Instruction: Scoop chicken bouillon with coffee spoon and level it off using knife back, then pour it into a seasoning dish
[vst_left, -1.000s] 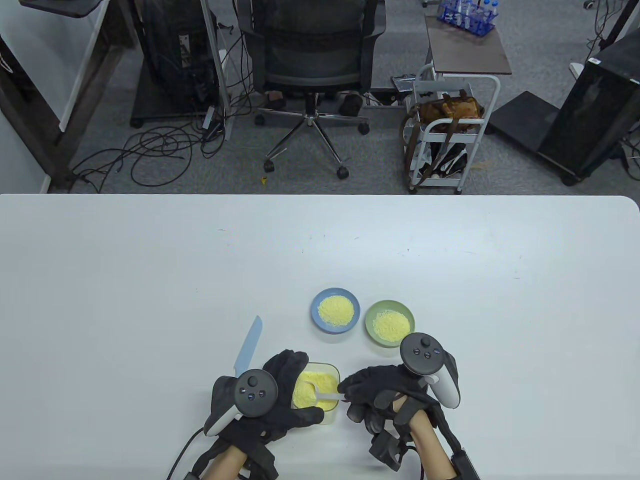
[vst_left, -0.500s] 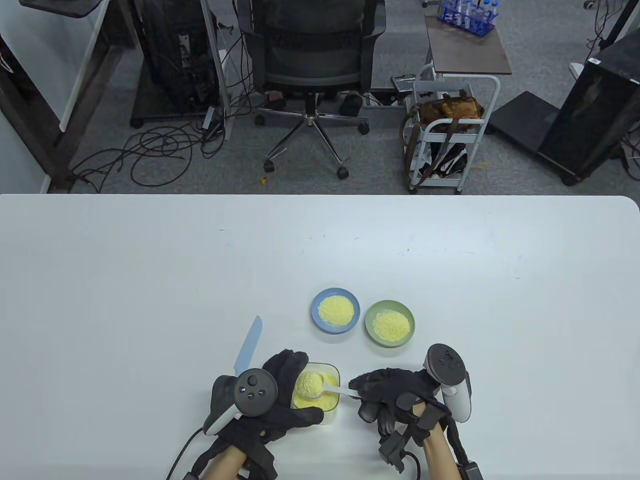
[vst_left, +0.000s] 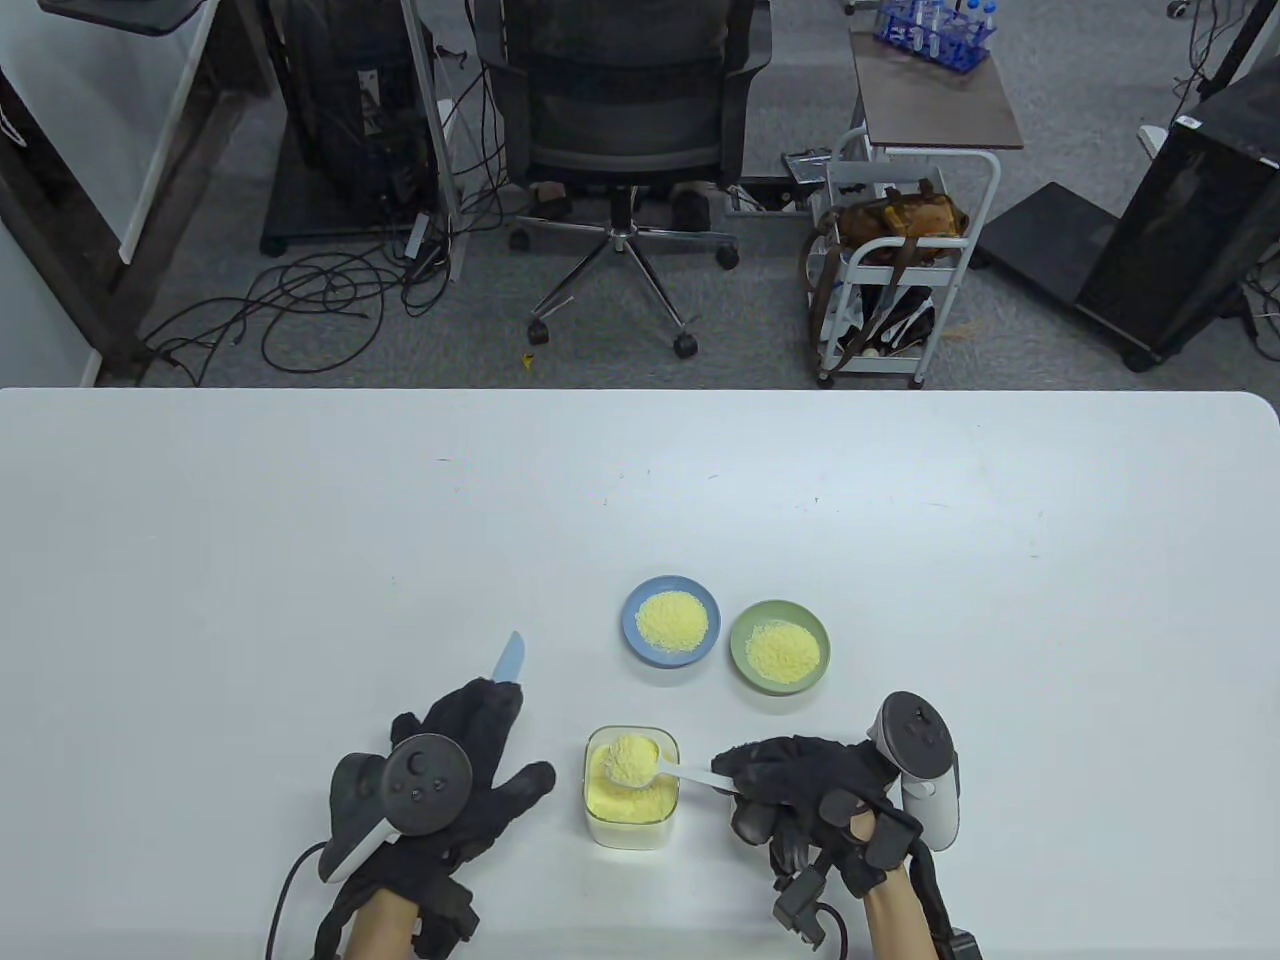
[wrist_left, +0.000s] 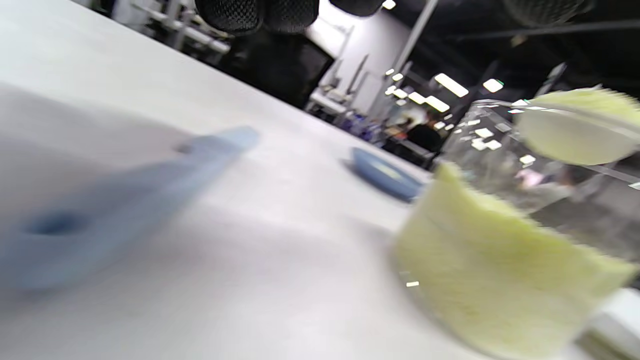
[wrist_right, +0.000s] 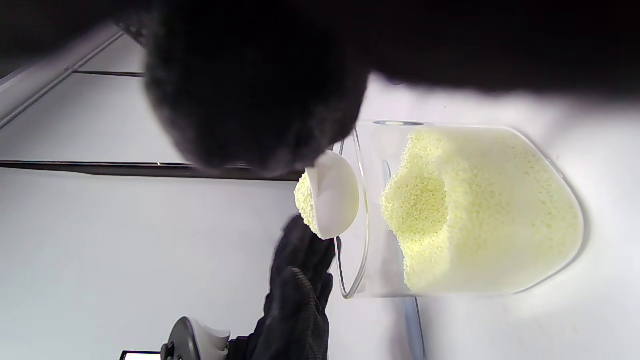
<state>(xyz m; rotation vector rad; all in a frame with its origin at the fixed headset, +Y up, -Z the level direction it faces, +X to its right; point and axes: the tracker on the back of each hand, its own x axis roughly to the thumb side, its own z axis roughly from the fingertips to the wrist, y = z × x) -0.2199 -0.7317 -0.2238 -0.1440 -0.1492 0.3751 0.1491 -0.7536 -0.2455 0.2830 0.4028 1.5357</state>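
A heaped coffee spoon (vst_left: 640, 764) is held over the clear container (vst_left: 632, 800) of chicken bouillon (vst_left: 630, 797), its handle pinched by the curled fingers of the right hand (vst_left: 800, 795); the container is set near the surface's (vst_left: 200, 560) front edge, with open room seen beyond and to both sides; two seasoning dishes, one blue (vst_left: 671, 620) and one green (vst_left: 779, 647), are counted just behind it, each holding granules; one knife (vst_left: 509, 661) is lain upon by the left hand (vst_left: 455, 775), whose fingers are spread flat, with only the blade tip seen.
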